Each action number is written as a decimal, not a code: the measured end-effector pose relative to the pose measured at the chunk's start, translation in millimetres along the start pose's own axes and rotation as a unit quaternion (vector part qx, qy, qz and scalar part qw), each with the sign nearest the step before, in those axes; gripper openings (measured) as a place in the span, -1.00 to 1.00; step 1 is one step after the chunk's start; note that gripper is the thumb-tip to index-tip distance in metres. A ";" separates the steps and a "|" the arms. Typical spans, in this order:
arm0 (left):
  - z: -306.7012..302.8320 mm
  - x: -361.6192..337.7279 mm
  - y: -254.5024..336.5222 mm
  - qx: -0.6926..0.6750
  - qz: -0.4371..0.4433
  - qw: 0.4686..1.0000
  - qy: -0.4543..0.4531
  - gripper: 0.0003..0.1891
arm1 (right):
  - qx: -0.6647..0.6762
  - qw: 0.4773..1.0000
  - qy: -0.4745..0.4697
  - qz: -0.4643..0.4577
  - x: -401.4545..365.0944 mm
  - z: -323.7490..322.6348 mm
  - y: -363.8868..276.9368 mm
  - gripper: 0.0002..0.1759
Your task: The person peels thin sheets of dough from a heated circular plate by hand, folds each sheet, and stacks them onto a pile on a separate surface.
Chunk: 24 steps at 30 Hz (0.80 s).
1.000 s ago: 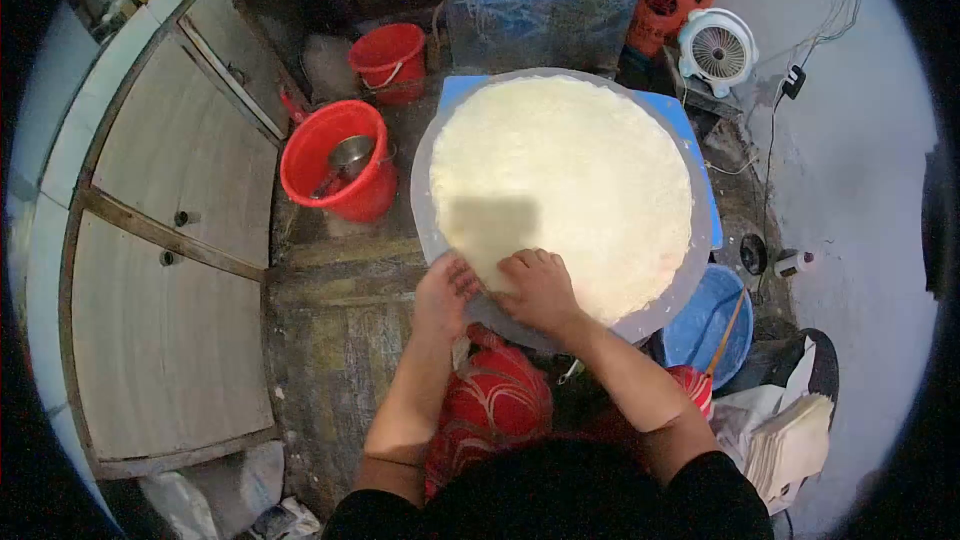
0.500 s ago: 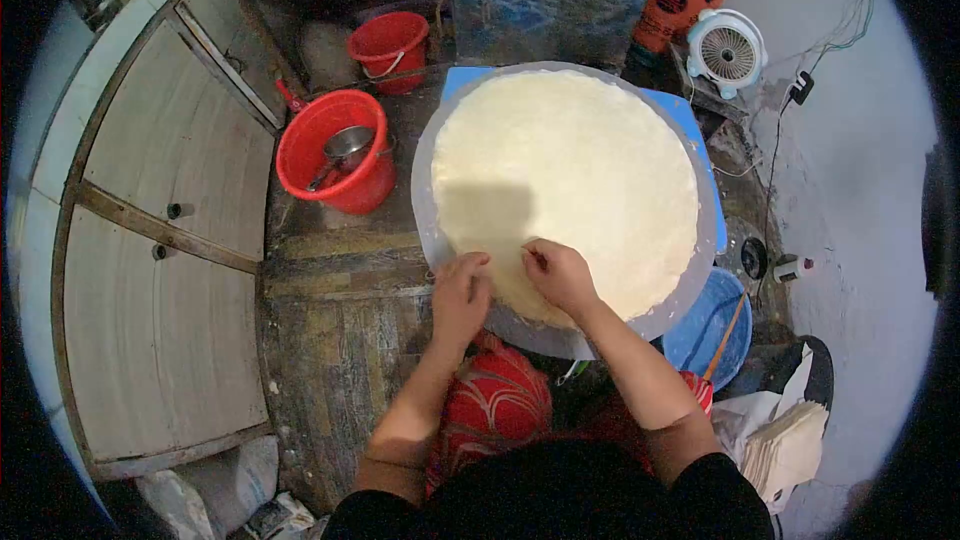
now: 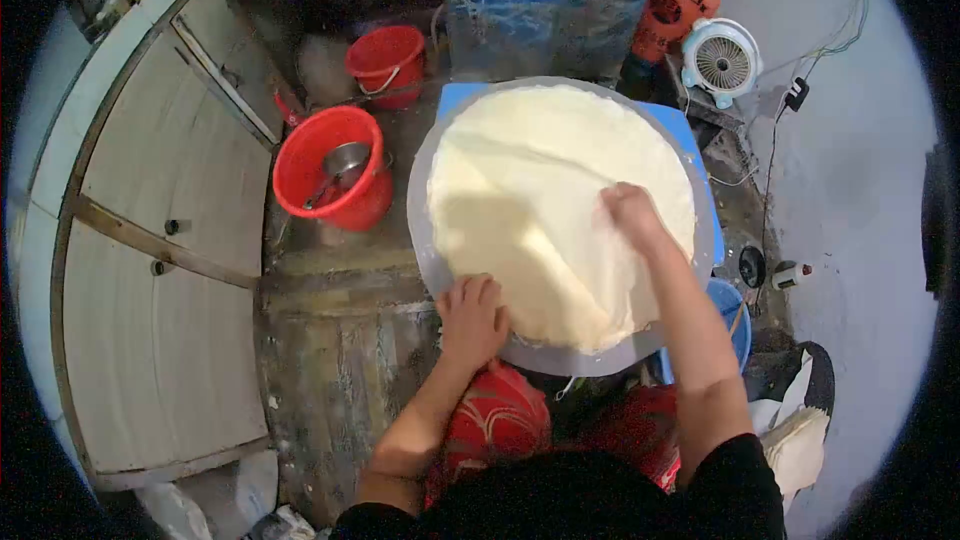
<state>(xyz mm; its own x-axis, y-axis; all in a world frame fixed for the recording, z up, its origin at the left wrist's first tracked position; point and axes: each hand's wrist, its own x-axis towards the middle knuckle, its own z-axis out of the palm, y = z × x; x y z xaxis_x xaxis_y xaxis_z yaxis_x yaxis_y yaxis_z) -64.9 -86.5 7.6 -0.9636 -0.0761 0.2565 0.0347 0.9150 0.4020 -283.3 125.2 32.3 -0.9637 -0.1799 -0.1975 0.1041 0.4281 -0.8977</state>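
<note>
A large, thin, pale yellow pancake (image 3: 560, 120) lies on a round grey griddle (image 3: 422, 190) in front of me. Raised creases run across the pancake, one slanting down to its lower right. My right hand (image 3: 632, 214) is closed over the right-hand part of the pancake and appears to grip a fold of it; the fingertips are hidden. At the griddle's lower left edge, my left hand (image 3: 472, 318) rests with its fingers stretched out, touching or just over the pancake's border. It holds nothing visible.
To the left stands a red bucket (image 3: 290, 178) with a metal pot (image 3: 346, 162) inside; another red bucket (image 3: 385, 58) is behind it. A blue basin (image 3: 738, 340), a white fan (image 3: 722, 62) and a stack of folded sheets (image 3: 797, 445) are on the right. Wooden cabinets (image 3: 165, 330) line the left.
My right hand has moved up and to the right across the pancake. Creases now show in the formerly smooth sheet. My left hand has shifted slightly downward, its fingers flatter.
</note>
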 end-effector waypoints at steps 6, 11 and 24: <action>0.1 -0.1 -3.4 -0.008 0.019 1.000 0.014 -0.60 | 0.261 0.963 0.058 0.013 28.4 -121.8 -2.9 -0.74; -7.3 8.8 -1.0 0.007 0.029 0.999 -0.027 -0.56 | 0.389 0.920 0.045 -0.024 -34.2 -168.4 -110.5 -0.67; -54.8 77.6 140.5 -0.352 0.242 0.903 -0.054 0.25 | 0.433 0.815 -0.044 -0.382 -144.1 -180.0 -250.5 -0.78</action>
<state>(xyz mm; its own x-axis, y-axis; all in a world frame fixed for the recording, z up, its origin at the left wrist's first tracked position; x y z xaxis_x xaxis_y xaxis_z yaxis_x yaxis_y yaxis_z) -120.3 14.5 132.2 -0.8089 0.3385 0.4807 0.5824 0.3496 0.7339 -214.8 203.3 356.5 -0.8106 -0.1804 0.5572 -0.3476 -0.6175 -0.7056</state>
